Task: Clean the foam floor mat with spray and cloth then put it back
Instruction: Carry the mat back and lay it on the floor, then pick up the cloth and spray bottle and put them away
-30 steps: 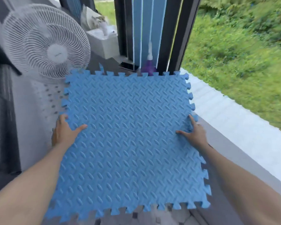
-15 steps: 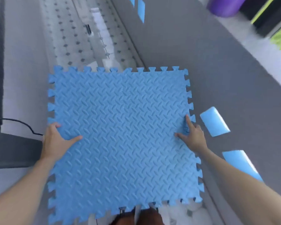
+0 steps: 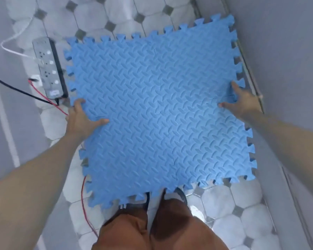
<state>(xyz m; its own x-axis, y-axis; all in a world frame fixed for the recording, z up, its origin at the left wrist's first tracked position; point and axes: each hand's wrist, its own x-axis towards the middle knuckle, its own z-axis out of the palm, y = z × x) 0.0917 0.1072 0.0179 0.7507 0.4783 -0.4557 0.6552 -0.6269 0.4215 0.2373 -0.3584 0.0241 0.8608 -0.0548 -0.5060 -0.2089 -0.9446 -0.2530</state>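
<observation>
Our left hand [image 3: 83, 120] and right hand [image 3: 242, 101] grip the blue foam mat [image 3: 161, 105] by its sides. We are putting it back, we think. Next, lay it flat on the tile floor [image 3: 233, 201], away from the power strip [image 3: 49, 67].

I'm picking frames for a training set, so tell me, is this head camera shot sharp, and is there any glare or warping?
Head view: the blue foam mat tread and both hands, left hand and right hand, look fairly sharp; the power strip and floor tiles are smeared by motion; wide-angle bending at the edges; light is soft, with no strong glare.
</observation>
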